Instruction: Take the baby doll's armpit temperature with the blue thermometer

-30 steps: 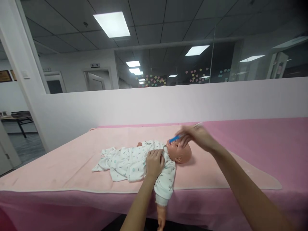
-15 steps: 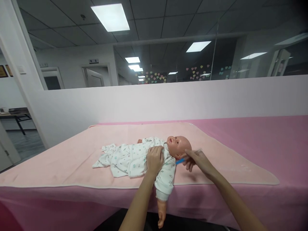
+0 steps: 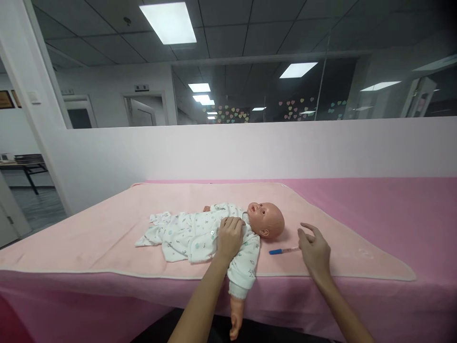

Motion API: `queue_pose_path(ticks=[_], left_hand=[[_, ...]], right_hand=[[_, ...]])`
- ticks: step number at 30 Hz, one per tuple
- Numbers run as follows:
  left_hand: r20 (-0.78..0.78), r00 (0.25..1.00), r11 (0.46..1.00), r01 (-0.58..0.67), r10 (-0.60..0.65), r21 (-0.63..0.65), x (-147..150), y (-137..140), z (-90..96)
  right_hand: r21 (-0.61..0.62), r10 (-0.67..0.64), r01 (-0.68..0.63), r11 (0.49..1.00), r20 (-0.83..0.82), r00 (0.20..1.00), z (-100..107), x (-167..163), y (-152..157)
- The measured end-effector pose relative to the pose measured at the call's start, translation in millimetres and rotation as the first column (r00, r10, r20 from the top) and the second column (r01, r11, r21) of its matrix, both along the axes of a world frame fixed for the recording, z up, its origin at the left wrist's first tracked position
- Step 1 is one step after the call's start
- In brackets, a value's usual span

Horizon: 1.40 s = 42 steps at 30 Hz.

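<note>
A baby doll in a white printed outfit lies on its back, head to the right. Its near arm hangs over the table's front edge. My left hand rests on the doll's chest near the collar, fingers curled over the clothing, fingertips hidden. To the right of the doll's head, my right hand has thumb and forefinger apart. Beside it a slim clear stick with a blue end, which looks like a thermometer, lies on the blanket. The stick's right tip is hidden behind that hand.
A peach blanket covers part of a pink-draped table. Behind it stands a low white wall with glass above. Through an opening at the left, another table with dark stacked items shows.
My right hand has moved right, away from the doll's head, and its pinch has opened. The thermometer has come down onto the blanket. My left hand stays on the doll.
</note>
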<state>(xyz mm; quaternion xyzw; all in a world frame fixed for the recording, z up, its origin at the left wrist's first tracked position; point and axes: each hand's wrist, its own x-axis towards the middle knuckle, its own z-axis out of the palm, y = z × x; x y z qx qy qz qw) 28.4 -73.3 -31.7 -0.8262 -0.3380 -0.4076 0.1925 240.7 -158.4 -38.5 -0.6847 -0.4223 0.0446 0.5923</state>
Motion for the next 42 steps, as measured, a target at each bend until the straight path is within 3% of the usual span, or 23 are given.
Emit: queue_pose_path(ticks=[2, 6, 10, 12, 17, 24, 42], left_hand=[[0.017, 1.0, 1.0, 0.004, -0.005, 0.015, 0.5, 0.0, 0.1], [0.121, 0.992, 1.0, 0.026, -0.025, -0.006, -0.3, 0.7, -1.8], [0.359, 0.933, 0.997, 0.012, 0.017, -0.079, -3.5, 4.2, -6.7], [0.443, 0.896, 0.995, 0.014, 0.029, -0.094, -4.7, 6.3, -9.3], [0.467, 0.883, 0.995, -0.011, 0.056, -0.098, -4.4, 7.8, -10.8], [0.533, 0.845, 0.992, 0.026, 0.043, -0.121, -3.6, 7.5, -9.8], [0.404, 0.912, 0.997, -0.069, 0.074, -0.027, -3.6, 6.3, -6.2]], right_hand=[[0.083, 0.091, -0.098, 0.992, 0.092, 0.992, 9.1, -29.6, 5.0], [0.207, 0.251, -0.316, 0.926, 0.287, 0.924, 22.9, -97.1, 38.6], [0.209, 0.351, -0.452, 0.867, 0.387, 0.853, 19.1, -133.2, 75.4], [0.211, 0.363, -0.449, 0.868, 0.348, 0.864, 11.3, -135.3, 84.3], [0.317, 0.346, -0.437, 0.841, 0.306, 0.887, -5.5, -123.7, 86.9], [0.434, 0.266, -0.39, 0.812, 0.319, 0.91, -8.6, -122.2, 90.6], [0.475, 0.275, -0.394, 0.787, 0.302, 0.913, -13.7, -119.3, 97.2]])
